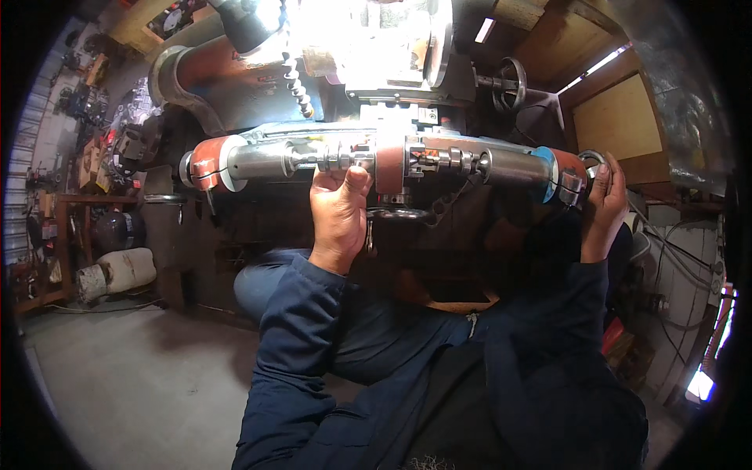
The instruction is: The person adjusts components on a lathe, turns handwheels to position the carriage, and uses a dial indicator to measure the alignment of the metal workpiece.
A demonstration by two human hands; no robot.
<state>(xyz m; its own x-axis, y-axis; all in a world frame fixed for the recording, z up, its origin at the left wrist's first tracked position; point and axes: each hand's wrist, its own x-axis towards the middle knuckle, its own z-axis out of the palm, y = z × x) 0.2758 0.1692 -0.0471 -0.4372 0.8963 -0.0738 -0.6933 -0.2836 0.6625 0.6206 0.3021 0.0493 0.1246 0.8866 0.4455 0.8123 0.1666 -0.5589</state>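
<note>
A shaft with lobes (454,160) lies horizontally across the machine between two steel cylinders (258,160), with red end housings (210,164) at both sides and a red block (389,169) in the middle. My left hand (341,211) is closed on the shaft just left of the middle block, thumb up. My right hand (604,204) is closed on a metal ring-like handle (592,159) at the outer end of the right housing, its grip partly hidden. A black handwheel (397,214) sits below the middle block, beside my left hand.
A brightly lit machine head (368,43), a segmented hose (294,86) and a wheel (511,84) stand behind the shaft. Cluttered parts (94,133), a white cylinder (125,274) and a wooden frame are at left; cables (674,258) hang at right. Concrete floor (157,376) is lower left.
</note>
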